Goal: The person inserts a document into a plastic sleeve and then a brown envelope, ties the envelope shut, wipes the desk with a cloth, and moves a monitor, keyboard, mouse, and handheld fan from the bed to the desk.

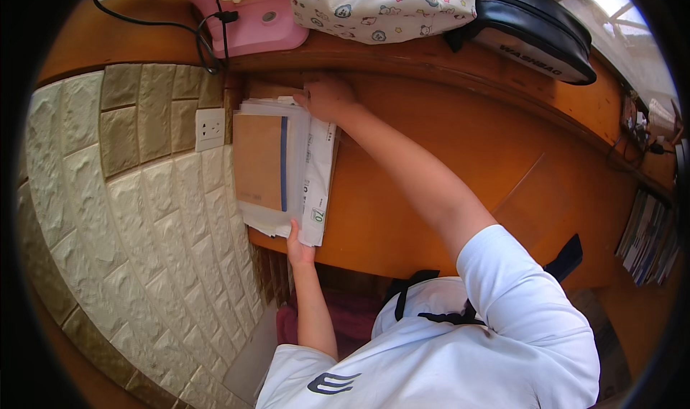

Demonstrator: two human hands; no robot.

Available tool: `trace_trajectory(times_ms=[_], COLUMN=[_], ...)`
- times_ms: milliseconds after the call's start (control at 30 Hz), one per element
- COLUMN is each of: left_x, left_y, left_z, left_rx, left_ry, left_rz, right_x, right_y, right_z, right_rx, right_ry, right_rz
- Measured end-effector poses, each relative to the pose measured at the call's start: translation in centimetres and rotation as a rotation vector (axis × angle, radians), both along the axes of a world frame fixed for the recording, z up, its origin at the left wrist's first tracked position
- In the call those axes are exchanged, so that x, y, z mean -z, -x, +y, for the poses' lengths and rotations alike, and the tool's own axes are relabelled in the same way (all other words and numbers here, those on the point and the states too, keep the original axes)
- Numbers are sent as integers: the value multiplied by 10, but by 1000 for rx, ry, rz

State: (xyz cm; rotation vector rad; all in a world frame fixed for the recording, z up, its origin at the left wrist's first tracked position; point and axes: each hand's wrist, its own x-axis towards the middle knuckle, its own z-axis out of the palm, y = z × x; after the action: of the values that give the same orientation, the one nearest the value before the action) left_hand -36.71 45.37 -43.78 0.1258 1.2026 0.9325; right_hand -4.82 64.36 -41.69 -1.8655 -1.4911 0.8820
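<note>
A stack of papers [318, 193] lies at the left end of the wooden desk, beside the brick-patterned wall. On top of it rests a brown notebook [260, 161] with a blue spine strip. My left hand [301, 250] grips the stack's near edge, thumb on top, the other fingers hidden underneath. At the far right corner of the stack is my right hand [330, 97], its fingers bent down at the papers' edge; whether they pinch the sheets is not clear.
A raised shelf [420, 58] along the desk's back holds a pink lamp base [264, 29] with a black cable, a patterned cloth bag [377, 10] and a black wash bag [531, 37]. A wall socket [209, 129] is at the left. Upright books [647, 239] stand at the right.
</note>
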Motion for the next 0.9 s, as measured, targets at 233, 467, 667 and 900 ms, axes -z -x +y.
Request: trace_trajectory(times_ms=[233, 467, 667, 900], left_x=[-4, -17, -26, -17], left_y=[7, 36, 16, 1], left_z=[4, 0, -8, 32], left_rx=[36, 311, 600, 723], left_ry=[-9, -24, -22, -107], left_rz=[21, 172, 306, 277], right_x=[0, 8, -5, 6], right_y=[-12, -34, -60, -38], right_z=[-26, -203, -366, -422], right_rx=[40, 287, 297, 654], right_ry=[84, 96, 398, 118], right_rz=[124, 262, 469, 502])
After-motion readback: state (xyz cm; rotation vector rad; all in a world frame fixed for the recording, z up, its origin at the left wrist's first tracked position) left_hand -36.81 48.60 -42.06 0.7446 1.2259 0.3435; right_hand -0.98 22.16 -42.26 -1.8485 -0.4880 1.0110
